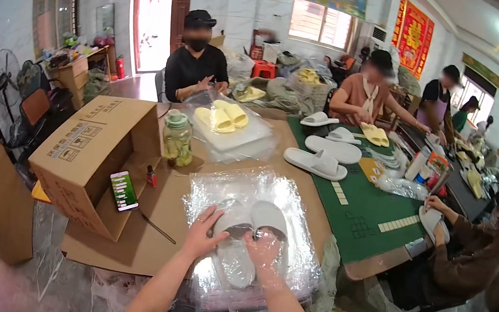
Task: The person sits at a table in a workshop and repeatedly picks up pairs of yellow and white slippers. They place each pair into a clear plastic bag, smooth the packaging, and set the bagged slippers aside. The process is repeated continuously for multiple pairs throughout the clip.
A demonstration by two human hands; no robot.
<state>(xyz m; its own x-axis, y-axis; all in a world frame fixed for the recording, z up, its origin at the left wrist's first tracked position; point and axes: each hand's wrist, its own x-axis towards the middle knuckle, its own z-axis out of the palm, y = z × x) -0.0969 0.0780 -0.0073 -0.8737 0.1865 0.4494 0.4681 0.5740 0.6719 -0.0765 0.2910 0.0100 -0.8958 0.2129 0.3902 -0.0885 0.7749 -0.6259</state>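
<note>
A pair of light grey slippers (270, 217) lies in a clear plastic bag on a stack of shiny clear bags (302, 256) right in front of me. My left hand (204, 234) rests at the left side of the pair, thumb and fingers apart, touching the plastic beside the left slipper. My right hand (264, 250) reaches under the clear film, its fingers curled round the strap area of the right slipper. Glare on the plastic partly hides the slippers and the fingertips.
Left stand an open cardboard box (92, 157) with a phone (123, 191) leaning in it, and a glass jar (178, 138). Yellow slippers (222, 116) lie on clear bags ahead. Grey slippers (320, 163) sit on a green board (344, 220). A co-worker's hands (438, 219) hold a slipper at right.
</note>
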